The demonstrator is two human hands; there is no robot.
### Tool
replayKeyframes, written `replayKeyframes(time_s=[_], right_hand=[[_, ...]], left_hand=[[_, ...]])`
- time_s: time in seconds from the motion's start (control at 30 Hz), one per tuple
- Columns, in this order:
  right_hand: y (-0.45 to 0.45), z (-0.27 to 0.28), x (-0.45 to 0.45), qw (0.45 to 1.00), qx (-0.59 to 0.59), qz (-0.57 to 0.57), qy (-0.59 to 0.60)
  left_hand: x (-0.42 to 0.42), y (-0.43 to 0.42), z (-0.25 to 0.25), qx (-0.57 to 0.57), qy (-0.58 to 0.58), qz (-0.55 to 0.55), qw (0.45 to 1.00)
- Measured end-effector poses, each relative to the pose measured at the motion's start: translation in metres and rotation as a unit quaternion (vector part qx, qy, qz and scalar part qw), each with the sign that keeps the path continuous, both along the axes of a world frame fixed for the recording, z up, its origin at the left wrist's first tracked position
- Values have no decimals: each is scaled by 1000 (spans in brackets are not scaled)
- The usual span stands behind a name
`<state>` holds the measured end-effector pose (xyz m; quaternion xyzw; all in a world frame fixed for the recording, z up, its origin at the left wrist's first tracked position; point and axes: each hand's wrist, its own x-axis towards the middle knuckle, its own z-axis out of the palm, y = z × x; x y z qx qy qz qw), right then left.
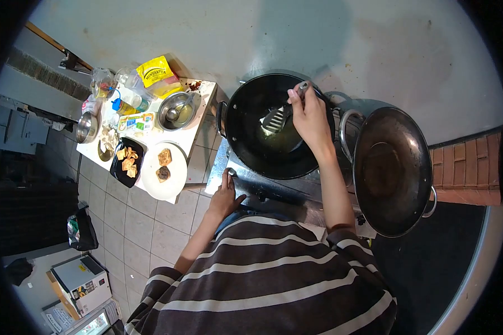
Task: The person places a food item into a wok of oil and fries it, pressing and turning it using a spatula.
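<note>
Gripping a slotted spatula (276, 119) in the right hand (309, 116), closed about the handle, with the grey handle end visible beyond the thumb. Showing to the left of that hand a dark, flat blade cut by parallel slots, lowered into a black wok (246, 148). Revealing at the blade a pale piece (266, 130), partly covered and too obscured to identify, in a shallow pool of yellowish liquid. Presenting below the right hand the deep, round interior of the wok, dark and glossy, with rivets beside the looped left handle. Touching the near edge of the metal stove (248, 177) with the left hand (222, 201), thumb spread from the fingers. Including, to the right of the right hand, a tilted, brown-stained second wok (394, 173) with metal loop handles. Displaying, forward and left of the left hand, a worktop (205, 100) with a white plate (175, 181) bearing two browned pieces (164, 157), a black dish (119, 170) of golden fried pieces (129, 162), a metal bowl (166, 109) containing a ladle (172, 114), and a yellow packet (155, 71).
</note>
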<state>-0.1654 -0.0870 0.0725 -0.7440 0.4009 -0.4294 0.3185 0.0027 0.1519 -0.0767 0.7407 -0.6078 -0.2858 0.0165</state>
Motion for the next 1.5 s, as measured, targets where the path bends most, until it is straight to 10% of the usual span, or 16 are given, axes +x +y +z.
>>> replayKeyframes(time_s=[1.5], right_hand=[[45,19,-41,985,116,-89,89]], left_hand=[[0,1,3,19,35,22,999]])
